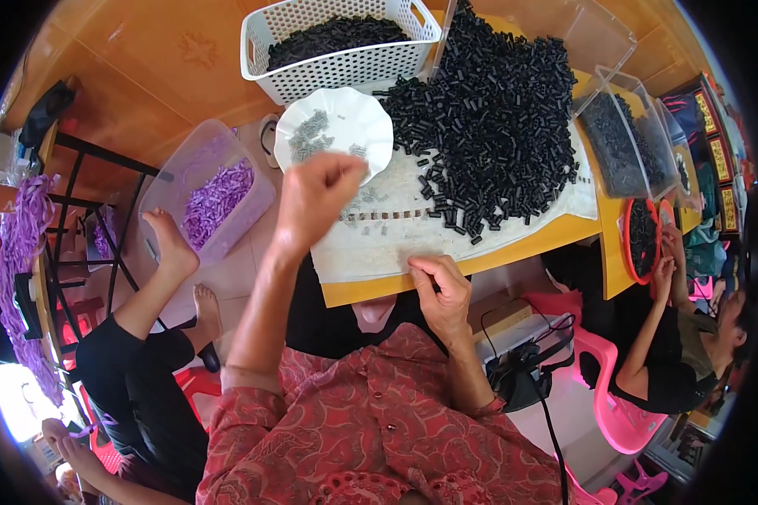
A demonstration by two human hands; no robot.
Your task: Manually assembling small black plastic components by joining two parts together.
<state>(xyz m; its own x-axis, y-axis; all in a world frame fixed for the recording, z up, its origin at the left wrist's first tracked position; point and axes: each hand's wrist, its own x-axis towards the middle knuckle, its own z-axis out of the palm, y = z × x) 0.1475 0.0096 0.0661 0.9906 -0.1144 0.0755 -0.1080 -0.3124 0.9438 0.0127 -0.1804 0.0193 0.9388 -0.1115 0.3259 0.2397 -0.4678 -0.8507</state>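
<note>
My left hand (322, 195) is closed, fingers curled together, over the near edge of a white scalloped plate (364, 109). Small clear pieces (313, 135) lie in loose heaps on that plate, and a few more are scattered on the cloth beside it. Whatever the fingers pinch is hidden. At the table's front edge, my right hand (443, 295) has its thumb and fingers drawn together; I cannot make out anything in it. Beyond it spreads a big pile of short black cylinders (505, 126) on the white cloth (354, 252).
A white perforated basket (345, 71) of black pieces stands at the back. Clear plastic boxes (627, 143) are at the right, near a co-worker's hands at a red tray (640, 240). Left, a translucent tub (248, 202) holds purple strips beside another person's bare feet (173, 240).
</note>
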